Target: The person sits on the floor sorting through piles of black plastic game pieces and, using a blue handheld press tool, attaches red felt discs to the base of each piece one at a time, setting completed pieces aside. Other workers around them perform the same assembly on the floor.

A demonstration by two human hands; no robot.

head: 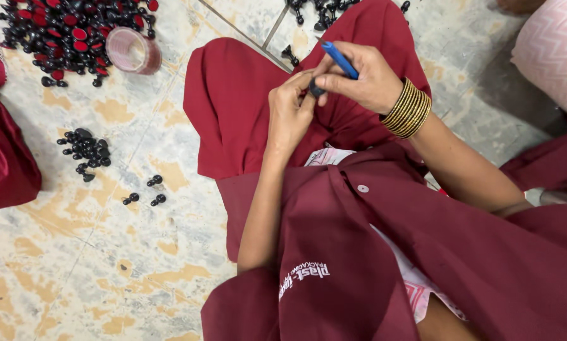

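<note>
My left hand (291, 110) and my right hand (362, 79) meet above my lap, over dark red cloth (233, 95). Between the fingertips of both hands sits a small black plastic part (316, 89). My right hand also grips a blue pen-like tool (340, 59) that slants up to the left. Gold bangles (408, 108) circle my right wrist.
A small heap of black parts (87, 151) and three loose ones (145, 191) lie on the marbled floor at left. A larger pile of black and red parts (62, 35) lies top left beside a pink tape roll (132, 50). More black parts (318, 12) lie at the top.
</note>
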